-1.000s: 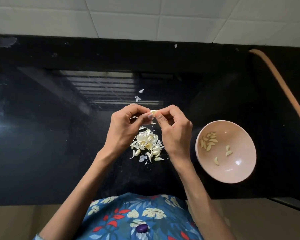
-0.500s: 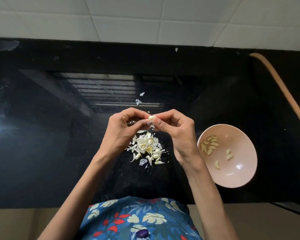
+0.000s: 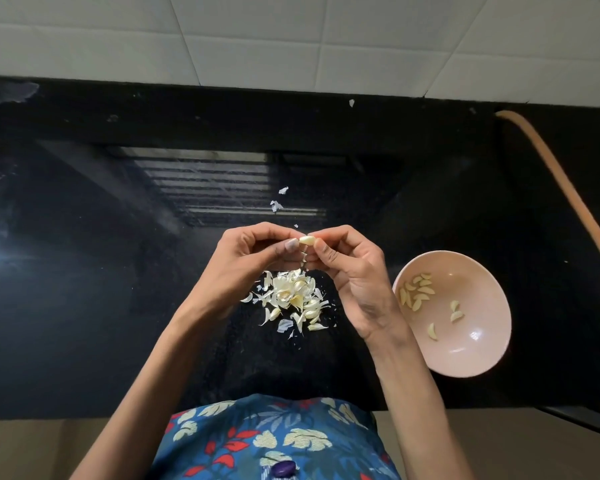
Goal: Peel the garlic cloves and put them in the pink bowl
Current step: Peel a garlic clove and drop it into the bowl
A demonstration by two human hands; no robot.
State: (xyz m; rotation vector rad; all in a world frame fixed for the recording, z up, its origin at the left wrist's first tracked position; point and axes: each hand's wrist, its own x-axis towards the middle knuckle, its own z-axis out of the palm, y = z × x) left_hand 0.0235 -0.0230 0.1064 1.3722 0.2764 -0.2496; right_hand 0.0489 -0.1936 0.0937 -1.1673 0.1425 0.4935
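Pale garlic clove is pinched between left hand and right hand, its ends covered. Right hand hides part of pink bowl rim.

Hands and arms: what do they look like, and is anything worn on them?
The left hand and right hand are bare, as are both forearms: no gloves, rings, watch or sleeves show. The left thumbnail looks pale. Below them is a blue top printed with red and cream leaves, with a purple button.
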